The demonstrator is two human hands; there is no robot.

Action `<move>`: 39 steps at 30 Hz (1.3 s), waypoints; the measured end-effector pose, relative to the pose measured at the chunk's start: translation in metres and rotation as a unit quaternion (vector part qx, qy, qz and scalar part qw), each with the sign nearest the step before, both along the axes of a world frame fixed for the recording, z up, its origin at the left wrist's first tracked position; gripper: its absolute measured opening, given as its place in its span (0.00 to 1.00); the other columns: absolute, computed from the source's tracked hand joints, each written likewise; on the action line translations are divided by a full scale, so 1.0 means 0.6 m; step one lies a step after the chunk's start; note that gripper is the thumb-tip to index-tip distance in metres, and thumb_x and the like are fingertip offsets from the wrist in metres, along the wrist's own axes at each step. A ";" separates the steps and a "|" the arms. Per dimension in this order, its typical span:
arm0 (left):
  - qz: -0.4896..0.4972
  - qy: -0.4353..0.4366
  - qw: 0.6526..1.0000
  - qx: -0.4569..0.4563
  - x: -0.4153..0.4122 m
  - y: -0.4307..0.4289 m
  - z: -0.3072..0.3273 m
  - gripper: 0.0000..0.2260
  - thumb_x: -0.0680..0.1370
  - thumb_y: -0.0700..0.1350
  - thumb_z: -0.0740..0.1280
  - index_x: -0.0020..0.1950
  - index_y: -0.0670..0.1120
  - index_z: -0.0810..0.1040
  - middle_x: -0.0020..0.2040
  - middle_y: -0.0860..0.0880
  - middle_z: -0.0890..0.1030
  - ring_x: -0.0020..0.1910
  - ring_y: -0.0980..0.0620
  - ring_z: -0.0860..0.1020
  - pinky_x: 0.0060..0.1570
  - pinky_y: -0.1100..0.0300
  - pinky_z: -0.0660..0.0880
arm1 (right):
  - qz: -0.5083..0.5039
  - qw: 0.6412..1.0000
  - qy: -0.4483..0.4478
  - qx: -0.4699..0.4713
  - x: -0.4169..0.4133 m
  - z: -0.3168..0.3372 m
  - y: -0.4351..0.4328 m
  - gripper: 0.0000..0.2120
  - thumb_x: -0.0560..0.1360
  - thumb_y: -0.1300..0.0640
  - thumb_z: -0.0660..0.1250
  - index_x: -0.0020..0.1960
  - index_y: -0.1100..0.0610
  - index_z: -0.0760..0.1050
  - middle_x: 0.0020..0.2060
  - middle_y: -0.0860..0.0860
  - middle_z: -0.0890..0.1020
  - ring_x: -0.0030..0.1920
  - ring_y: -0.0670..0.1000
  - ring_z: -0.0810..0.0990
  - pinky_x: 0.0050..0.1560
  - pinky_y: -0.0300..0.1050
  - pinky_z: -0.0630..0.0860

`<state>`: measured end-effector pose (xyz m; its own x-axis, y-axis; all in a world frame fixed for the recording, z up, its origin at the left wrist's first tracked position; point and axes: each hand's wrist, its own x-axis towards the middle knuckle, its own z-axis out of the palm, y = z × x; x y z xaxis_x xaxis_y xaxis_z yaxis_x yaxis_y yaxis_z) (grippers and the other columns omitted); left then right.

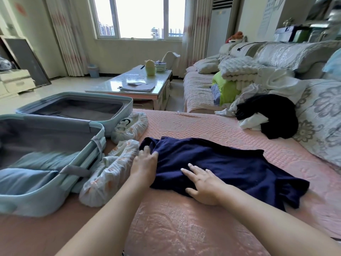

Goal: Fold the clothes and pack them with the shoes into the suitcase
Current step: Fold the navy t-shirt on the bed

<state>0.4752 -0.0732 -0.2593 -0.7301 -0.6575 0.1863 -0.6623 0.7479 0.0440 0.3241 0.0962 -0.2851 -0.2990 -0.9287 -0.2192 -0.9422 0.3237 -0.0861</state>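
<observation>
From the head view the packing looks early. The navy garment (pixel 230 169) lies half-spread on the pink cover (pixel 184 228), with the right hand (pixel 204 185) flat on it, fingers straight and splayed. The left hand (pixel 144 165) is at its bunched left edge (pinching or only touching, I cannot tell). The wrapped shoes (pixel 110 172) sit just beside the open suitcase (pixel 36 202), which holds something pale blue. A black-and-white pile (pixel 273 119) waits unfolded by the cushions, with a coffee table (pixel 132 84) and window (pixel 140 17) beyond.
</observation>
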 end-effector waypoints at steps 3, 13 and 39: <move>-0.093 0.021 0.994 -0.053 -0.026 0.025 -0.011 0.24 0.79 0.42 0.63 0.74 0.53 0.65 0.74 0.48 0.64 0.71 0.45 0.65 0.66 0.52 0.67 | -0.007 1.000 -0.016 -0.025 0.002 0.006 0.015 0.35 0.82 0.38 0.56 0.82 0.42 0.42 0.82 0.49 0.42 0.81 0.48 0.42 0.80 0.56 0.43; -0.020 -0.201 0.965 0.170 -0.055 0.069 -0.046 0.32 0.80 0.58 0.52 0.81 0.58 0.42 0.81 0.49 0.39 0.79 0.40 0.39 0.75 0.39 0.40 | -0.047 0.999 0.012 0.025 -0.038 -0.006 0.127 0.32 0.83 0.37 0.50 0.81 0.41 0.41 0.81 0.49 0.38 0.80 0.48 0.36 0.79 0.54 0.39; -0.366 0.010 0.923 0.118 -0.181 0.284 -0.047 0.26 0.79 0.57 0.64 0.77 0.59 0.65 0.80 0.53 0.59 0.80 0.53 0.53 0.76 0.51 0.58 | -0.219 0.959 0.141 -0.113 -0.159 0.034 0.332 0.22 0.79 0.39 0.61 0.71 0.42 0.72 0.67 0.50 0.70 0.70 0.54 0.67 0.69 0.48 0.62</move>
<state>0.3667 0.0971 -0.2877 -0.9927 -0.0143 0.1195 0.0186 0.9627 0.2701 0.2289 0.2956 -0.2645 -0.6894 -0.7143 0.1203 -0.7159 0.6972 0.0373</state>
